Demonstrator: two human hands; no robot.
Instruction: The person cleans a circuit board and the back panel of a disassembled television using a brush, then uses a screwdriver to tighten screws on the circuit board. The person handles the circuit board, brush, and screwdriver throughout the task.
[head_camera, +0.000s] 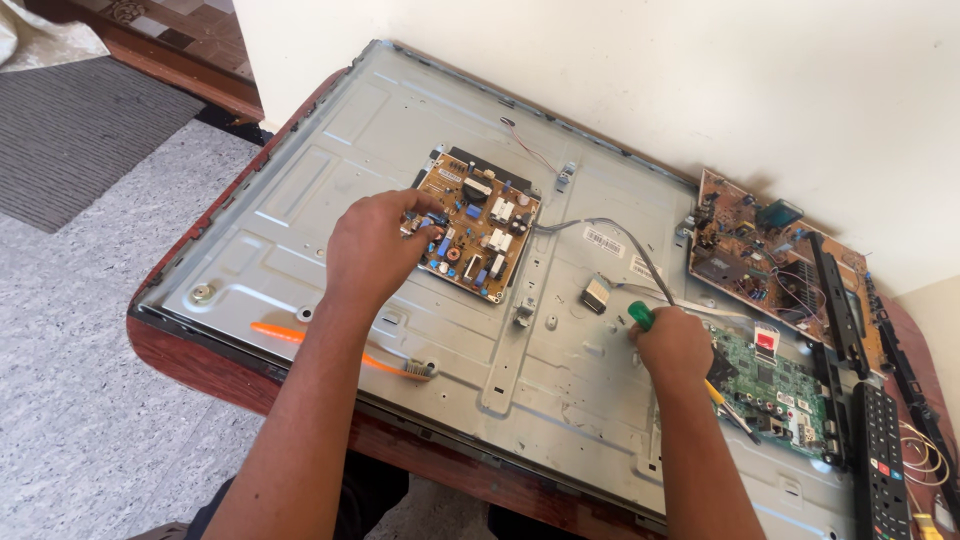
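1. A dark red wooden table (175, 345) stands against a cream wall (620, 70), and a large grey metal back panel of a flat screen (330, 160) lies flat on it, covering nearly the whole tabletop.
2. The floor (90, 400) beside the table is pale speckled grey; a grey ribbed mat (70, 140) lies toward the far left, with a wooden threshold (170, 60) beyond it.
3. The left hand (372, 250) rests on the near left edge of a brown power supply board (480, 225), which sits on the panel a little toward its far side; the fingers are curled together on the board's edge components, though exactly what they pinch cannot be told.
4. The right hand (675, 345) is closed in a fist round a screwdriver with a green and yellow handle (641, 316), above the panel's near right part, just beside a green main board (775, 385).
5. A grey cable (610, 228) runs from the power supply board toward the right hand.
6. An orange brush (300, 338) lies on the panel's near left edge.
7. A second brown circuit board (760, 250) leans at the far right corner, by the wall.
8. A black remote control (882, 460) lies at the tabletop's near right edge, with black plastic strips (838, 300) beside it.
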